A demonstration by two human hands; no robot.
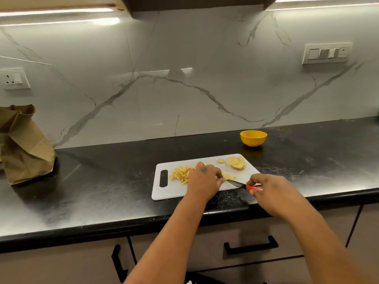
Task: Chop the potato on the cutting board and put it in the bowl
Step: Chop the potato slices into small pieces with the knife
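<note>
Gripping a red-handled knife [244, 185], the right hand [270, 193] cuts potato [228, 176] apparently pinched by the left hand [204, 179] on the cutting board [164, 193] at frame centre.

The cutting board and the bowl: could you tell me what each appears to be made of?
The cutting board looks like matte white plastic: thin, uniform, with a moulded handle slot. The bowl seems glossy yellow plastic or melamine, evenly coloured with a soft sheen; glazed ceramic cannot be ruled out.

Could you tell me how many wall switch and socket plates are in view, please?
2. One socket plate sits on the backsplash at far left, above the paper bag; one switch plate is at upper right, above the yellow bowl. Others may lie outside the view.
</note>
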